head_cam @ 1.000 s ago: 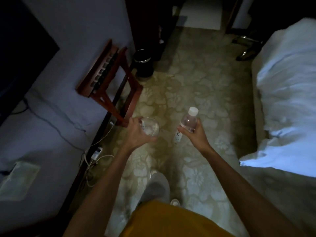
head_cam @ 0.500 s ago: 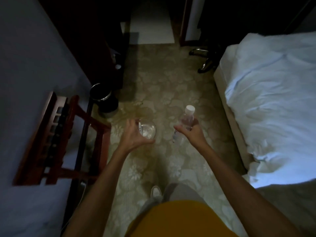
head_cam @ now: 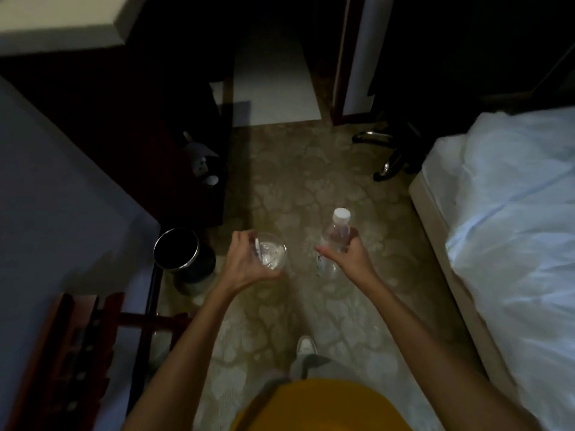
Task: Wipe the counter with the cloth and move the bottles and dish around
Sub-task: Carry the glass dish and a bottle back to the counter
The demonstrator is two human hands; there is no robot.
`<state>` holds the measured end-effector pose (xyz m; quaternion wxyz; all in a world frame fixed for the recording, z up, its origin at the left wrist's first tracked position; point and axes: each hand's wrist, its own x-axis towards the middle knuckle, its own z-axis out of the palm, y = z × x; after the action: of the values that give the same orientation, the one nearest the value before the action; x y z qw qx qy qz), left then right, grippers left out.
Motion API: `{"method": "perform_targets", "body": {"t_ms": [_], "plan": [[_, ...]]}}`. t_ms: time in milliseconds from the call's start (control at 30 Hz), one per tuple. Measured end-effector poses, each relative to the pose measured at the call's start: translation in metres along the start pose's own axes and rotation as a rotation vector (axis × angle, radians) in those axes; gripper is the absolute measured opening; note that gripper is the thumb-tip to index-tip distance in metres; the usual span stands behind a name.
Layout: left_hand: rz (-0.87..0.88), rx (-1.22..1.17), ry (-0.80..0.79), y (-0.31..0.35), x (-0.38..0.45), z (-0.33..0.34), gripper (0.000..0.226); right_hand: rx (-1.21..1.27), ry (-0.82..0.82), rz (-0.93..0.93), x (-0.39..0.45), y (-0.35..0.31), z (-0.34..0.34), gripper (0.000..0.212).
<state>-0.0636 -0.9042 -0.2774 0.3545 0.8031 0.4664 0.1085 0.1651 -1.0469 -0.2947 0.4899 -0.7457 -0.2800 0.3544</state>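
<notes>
My left hand grips a clear bottle that lies on its side with its round end facing me. My right hand holds a second clear plastic bottle upright around its middle; its white cap points up. Both bottles hang at waist height over the patterned carpet, about a hand's width apart. No cloth, dish or counter surface shows clearly in this dim room.
A black waste bin stands on the floor left of my left hand. A red-brown wooden rack leans at lower left. A white bed fills the right side. Dark furniture and a doorway lie ahead.
I have walked forward along the carpet: the bin and wooden rack slid down and left in view, the bed came closer. Both hands kept their bottles in the same pose.
</notes>
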Motion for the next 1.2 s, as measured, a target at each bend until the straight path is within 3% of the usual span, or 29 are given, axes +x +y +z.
{"method": "perform_targets", "body": {"t_ms": [233, 400, 567, 833, 1033, 1200], "plan": [[0.035, 0.011, 0.040, 0.008, 0.176, -0.067, 0.112, 0.002, -0.062, -0.046, 0.178, -0.081, 0.036, 0.054], [0.021, 0.005, 0.033, -0.008, 0.311, -0.091, 0.123, -0.041, -0.056, -0.047, 0.306, -0.101, 0.062, 0.067], [0.069, 0.068, -0.002, 0.008, 0.434, -0.130, 0.124, -0.042, -0.027, -0.050, 0.420, -0.161, 0.068, 0.067], [0.135, 0.045, 0.069, 0.050, 0.622, -0.177, 0.122, 0.027, -0.003, -0.058, 0.598, -0.245, 0.067, 0.104], [0.096, -0.004, 0.167, 0.064, 0.756, -0.201, 0.116, 0.047, -0.123, -0.137, 0.762, -0.305, 0.087, 0.084], [0.006, 0.004, 0.329, 0.082, 0.846, -0.268, 0.123, -0.009, -0.304, -0.264, 0.886, -0.388, 0.109, 0.075]]}}
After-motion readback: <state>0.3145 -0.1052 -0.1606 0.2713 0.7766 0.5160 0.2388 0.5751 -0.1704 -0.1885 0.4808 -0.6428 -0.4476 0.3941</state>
